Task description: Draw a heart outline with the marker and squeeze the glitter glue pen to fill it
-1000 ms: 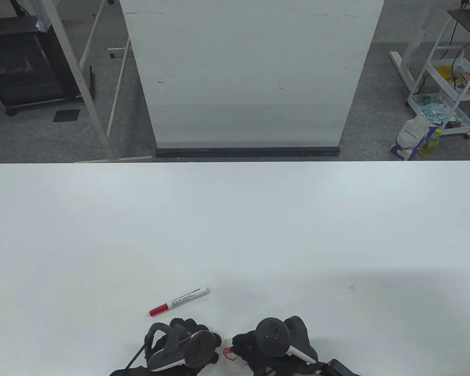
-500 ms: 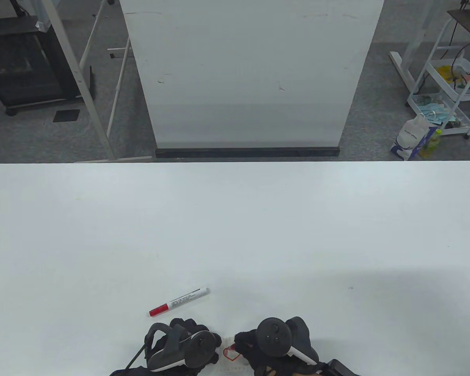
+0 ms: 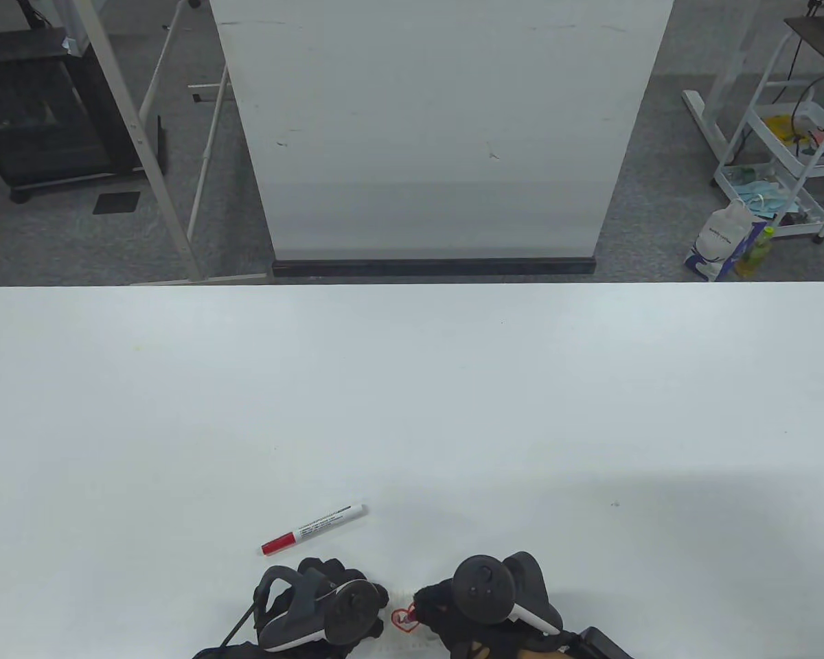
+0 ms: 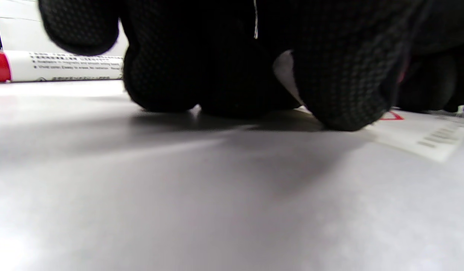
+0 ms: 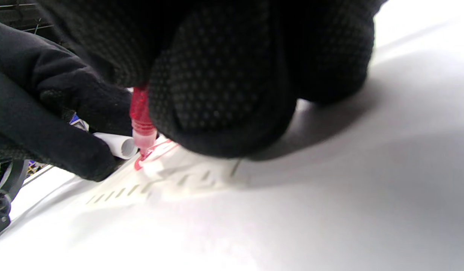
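Pen: translucent red glitter glue pen (image 5: 140, 113) sits pinched in my right hand (image 3: 484, 604), nozzle down on the red heart outline (image 3: 404, 618).
Paper: small white printed sheet (image 5: 171, 177) lies at the near edge of the white table (image 3: 412, 412).
Left hand: my left hand (image 3: 323, 607) rests fingers on the sheet's left end; a white cap-like tube (image 5: 117, 145) shows beside them, grip unclear.
Marker: white marker with red cap (image 3: 312, 528) lies loose just beyond my left hand.
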Available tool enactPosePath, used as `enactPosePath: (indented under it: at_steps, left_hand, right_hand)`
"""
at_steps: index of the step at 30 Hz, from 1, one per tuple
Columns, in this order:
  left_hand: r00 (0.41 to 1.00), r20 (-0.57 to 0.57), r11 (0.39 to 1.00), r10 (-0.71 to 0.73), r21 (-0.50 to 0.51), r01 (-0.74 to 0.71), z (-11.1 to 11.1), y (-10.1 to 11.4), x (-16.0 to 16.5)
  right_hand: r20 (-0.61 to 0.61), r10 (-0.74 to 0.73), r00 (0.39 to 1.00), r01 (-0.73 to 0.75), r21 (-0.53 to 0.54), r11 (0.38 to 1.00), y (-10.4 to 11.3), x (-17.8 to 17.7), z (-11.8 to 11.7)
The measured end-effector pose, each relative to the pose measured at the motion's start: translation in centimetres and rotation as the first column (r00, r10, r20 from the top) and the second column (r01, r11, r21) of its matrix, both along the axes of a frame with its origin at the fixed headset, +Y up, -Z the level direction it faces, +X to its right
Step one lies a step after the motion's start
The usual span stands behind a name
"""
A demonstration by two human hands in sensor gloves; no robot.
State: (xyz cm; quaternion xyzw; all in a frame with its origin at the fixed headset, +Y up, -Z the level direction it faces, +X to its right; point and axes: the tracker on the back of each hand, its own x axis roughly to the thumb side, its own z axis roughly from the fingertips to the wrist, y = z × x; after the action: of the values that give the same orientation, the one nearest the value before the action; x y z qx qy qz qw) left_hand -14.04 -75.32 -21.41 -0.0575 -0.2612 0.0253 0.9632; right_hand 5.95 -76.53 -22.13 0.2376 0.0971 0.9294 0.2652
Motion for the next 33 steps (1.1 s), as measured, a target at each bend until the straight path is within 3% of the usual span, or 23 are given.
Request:
enactPosePath:
  at_steps: [12,18,23,29,33]
  left_hand:
    - [1.000,0.000,1.000,0.000,0.000,0.000,0.05,0.10,0.00]
    - [1.000,0.001,1.000,0.000,0.001,0.000,0.05,0.10,0.00]
    - [1.000,0.001,1.000,-0.001,0.000,0.001,0.03,0.11,0.01]
    - [1.000,0.002,1.000,0.000,0.000,0.000,0.03,0.11,0.00]
    - [1.000,0.001,1.000,-0.001,0.000,0.001,0.03,0.12,0.01]
  right_hand:
    - [-0.017,0.006,1.000,-0.006,0.004,1.000,0.01,-0.05,0.00]
    - [0.036,0.010,0.999,-0.011,0.017,1.000,0.08,0.16,-0.06]
    - [-0.030,0.006,1.000,-0.006,0.012,1.000,0.07,0.15,-0.18]
    - [0.023,0.012,1.000,-0.012,0.018,1.000,0.08,0.30,-0.27]
    - [-0.009,0.007,1.000,-0.007,0.020,1.000,0.06,0.26,-0.26]
